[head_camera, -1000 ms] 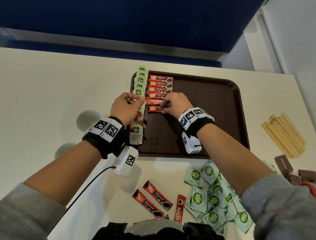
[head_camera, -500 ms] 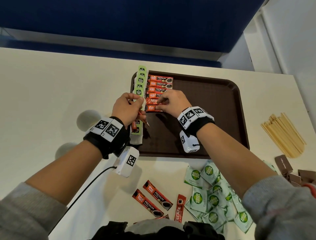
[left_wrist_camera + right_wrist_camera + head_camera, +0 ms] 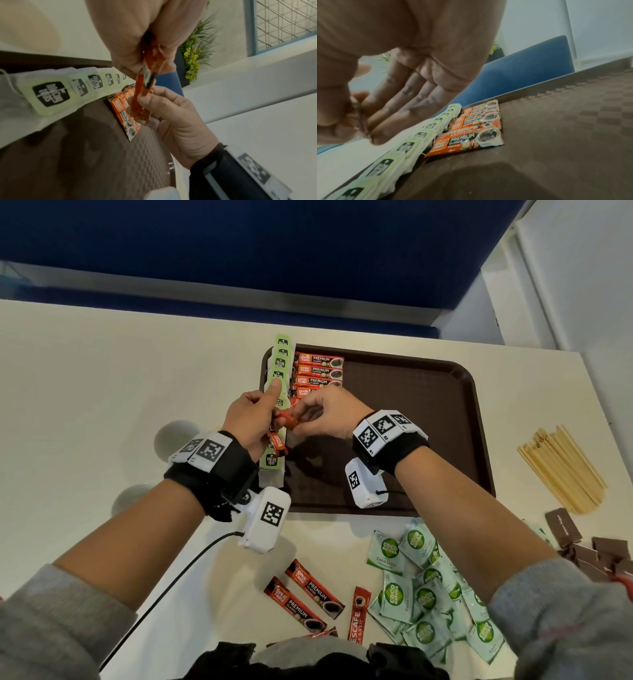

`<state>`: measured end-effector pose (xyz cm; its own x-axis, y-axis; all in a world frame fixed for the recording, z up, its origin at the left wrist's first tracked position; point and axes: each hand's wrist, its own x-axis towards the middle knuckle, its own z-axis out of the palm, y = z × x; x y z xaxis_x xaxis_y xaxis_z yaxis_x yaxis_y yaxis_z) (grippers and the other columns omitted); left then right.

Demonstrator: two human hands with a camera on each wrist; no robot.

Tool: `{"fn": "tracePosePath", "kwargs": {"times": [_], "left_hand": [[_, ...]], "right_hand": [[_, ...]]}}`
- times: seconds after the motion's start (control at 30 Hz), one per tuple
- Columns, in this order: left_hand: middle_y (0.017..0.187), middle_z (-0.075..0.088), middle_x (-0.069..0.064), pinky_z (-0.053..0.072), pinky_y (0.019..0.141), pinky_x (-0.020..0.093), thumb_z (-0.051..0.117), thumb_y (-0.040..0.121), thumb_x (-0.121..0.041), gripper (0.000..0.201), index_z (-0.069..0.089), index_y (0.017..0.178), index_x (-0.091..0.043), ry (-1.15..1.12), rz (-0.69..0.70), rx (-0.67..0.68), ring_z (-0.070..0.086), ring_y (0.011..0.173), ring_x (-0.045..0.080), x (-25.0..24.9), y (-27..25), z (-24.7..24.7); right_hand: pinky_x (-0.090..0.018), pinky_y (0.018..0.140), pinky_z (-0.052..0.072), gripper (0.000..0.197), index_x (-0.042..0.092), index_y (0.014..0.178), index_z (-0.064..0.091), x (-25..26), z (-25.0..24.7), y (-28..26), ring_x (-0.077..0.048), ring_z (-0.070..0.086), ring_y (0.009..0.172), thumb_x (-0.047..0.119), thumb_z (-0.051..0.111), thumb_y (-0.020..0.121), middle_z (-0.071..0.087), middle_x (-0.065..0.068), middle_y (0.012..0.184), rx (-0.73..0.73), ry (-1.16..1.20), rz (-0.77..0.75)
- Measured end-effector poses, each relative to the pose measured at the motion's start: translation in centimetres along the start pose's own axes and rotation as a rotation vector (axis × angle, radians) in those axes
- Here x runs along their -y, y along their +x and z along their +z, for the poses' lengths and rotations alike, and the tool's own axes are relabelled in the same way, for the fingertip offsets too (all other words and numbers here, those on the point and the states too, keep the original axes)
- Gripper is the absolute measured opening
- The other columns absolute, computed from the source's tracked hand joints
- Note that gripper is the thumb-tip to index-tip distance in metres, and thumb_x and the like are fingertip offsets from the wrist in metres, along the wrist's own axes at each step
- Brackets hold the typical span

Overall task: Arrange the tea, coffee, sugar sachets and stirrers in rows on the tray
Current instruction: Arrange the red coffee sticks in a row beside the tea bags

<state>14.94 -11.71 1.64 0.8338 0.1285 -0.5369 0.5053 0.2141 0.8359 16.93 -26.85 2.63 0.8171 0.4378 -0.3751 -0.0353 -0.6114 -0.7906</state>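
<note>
On the brown tray (image 3: pixel 411 412), a row of green tea bags (image 3: pixel 281 361) runs along the left edge, with a row of orange coffee sachets (image 3: pixel 318 369) beside it. Above the tray's left part, my left hand (image 3: pixel 270 422) grips a small bundle of coffee sachets (image 3: pixel 150 63), its index finger stretched over the tea bags. My right hand (image 3: pixel 299 419) pinches one sachet (image 3: pixel 139 105) of that bundle between thumb and fingers. In the right wrist view the coffee row (image 3: pixel 471 129) and the tea row (image 3: pixel 406 147) lie just below the fingers.
Loose coffee sachets (image 3: pixel 308 594) and a pile of green-white sugar sachets (image 3: pixel 424 587) lie on the table in front of the tray. Wooden stirrers (image 3: pixel 561 470) and brown sachets (image 3: pixel 582 546) are at the right. A black cable (image 3: pixel 178 570) trails from my left wrist.
My right hand left the coffee row on the tray and came over to my left hand, where it now pinches a sachet from the bundle. My left index finger has stretched out.
</note>
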Motion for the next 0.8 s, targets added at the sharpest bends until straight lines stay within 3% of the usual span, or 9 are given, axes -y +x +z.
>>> {"fn": "tracePosePath", "kwargs": {"times": [0.1,0.2,0.27,0.33,0.43,0.57,0.63,0.7,0.8], "left_hand": [[0.071,0.061,0.001,0.042,0.047,0.015,0.067,0.085,-0.038,0.037,0.059,0.1,-0.005,0.074,0.047,0.021,0.052,0.045,0.002,0.2,0.1,-0.3],[0.094,0.069,0.006,0.043,0.051,0.015,0.072,0.082,-0.034,0.041,0.058,0.111,-0.009,0.105,0.074,0.005,0.068,0.073,0.011,0.2,0.0,-0.6],[0.092,0.07,0.004,0.044,0.053,0.015,0.071,0.084,-0.03,0.032,0.06,0.108,-0.013,0.153,0.095,0.0,0.068,0.077,0.012,0.3,-0.2,-0.7],[0.087,0.068,0.002,0.046,0.052,0.012,0.069,0.086,-0.023,0.021,0.062,0.103,-0.012,0.191,0.132,0.008,0.066,0.071,0.008,0.4,-0.3,-0.6],[0.084,0.068,0.001,0.052,0.063,0.019,0.067,0.087,-0.016,0.009,0.063,0.095,-0.016,0.234,0.173,0.047,0.066,0.067,0.004,0.6,-0.3,-0.5],[0.083,0.066,0.001,0.045,0.053,0.015,0.06,0.09,-0.006,0.017,0.058,0.088,-0.023,0.301,0.247,0.119,0.068,0.075,0.009,0.5,-0.5,-0.6],[0.087,0.066,0.0,0.045,0.054,0.016,0.059,0.09,-0.003,0.022,0.058,0.084,-0.024,0.322,0.256,0.13,0.068,0.075,0.011,0.4,-0.7,-0.6],[0.091,0.065,0.001,0.045,0.05,0.014,0.058,0.089,0.001,0.025,0.056,0.078,-0.021,0.297,0.232,0.118,0.066,0.067,0.01,0.4,-0.8,-0.7],[0.1,0.066,0.009,0.04,0.041,0.01,0.051,0.093,0.001,0.024,0.055,0.08,-0.018,0.255,0.18,0.104,0.068,0.06,0.007,0.4,-0.8,-0.7]], "right_hand": [[-0.016,0.07,0.055,0.013,0.01,0.095,0.07,0.0,-0.5,-0.5,-0.013,0.066,0.078,0.008,0.07,0.082,0.07,-0.013,0.093,0.004,0.063,0.017],[-0.018,0.074,0.055,0.016,0.016,0.098,0.068,-0.5,-1.4,-0.8,-0.014,0.065,0.083,0.008,0.066,0.085,0.068,-0.009,0.092,-0.012,0.094,0.032],[-0.021,0.08,0.053,0.019,0.014,0.104,0.067,-0.8,-1.8,-0.8,-0.015,0.064,0.087,0.009,0.065,0.086,0.066,-0.002,0.09,0.008,0.087,0.056],[-0.024,0.085,0.051,0.022,0.014,0.108,0.067,-1.0,-2.0,-0.8,-0.014,0.063,0.09,0.011,0.066,0.086,0.066,0.001,0.091,0.027,0.055,0.083],[-0.018,0.082,0.048,0.019,0.015,0.107,0.067,-0.8,-2.0,-1.1,-0.007,0.061,0.089,0.019,0.062,0.09,0.066,0.003,0.095,0.034,0.067,0.086],[-0.036,0.093,0.05,0.03,0.006,0.103,0.069,-1.0,-1.8,-0.9,-0.029,0.066,0.098,0.028,0.05,0.097,0.07,-0.015,0.101,0.038,0.143,0.129],[-0.042,0.09,0.047,0.029,0.008,0.097,0.07,-1.3,-1.8,-0.7,-0.033,0.064,0.093,0.029,0.05,0.096,0.067,-0.024,0.102,0.066,0.057,0.11],[-0.043,0.086,0.047,0.021,0.016,0.094,0.069,-1.3,-1.9,-0.8,-0.027,0.057,0.087,0.029,0.053,0.095,0.064,-0.027,0.104,0.079,-0.008,0.079],[-0.032,0.081,0.048,0.014,0.019,0.096,0.068,-1.1,-2.0,-1.0,-0.016,0.057,0.081,0.027,0.056,0.093,0.067,-0.015,0.092,0.051,-0.007,0.05]]}}
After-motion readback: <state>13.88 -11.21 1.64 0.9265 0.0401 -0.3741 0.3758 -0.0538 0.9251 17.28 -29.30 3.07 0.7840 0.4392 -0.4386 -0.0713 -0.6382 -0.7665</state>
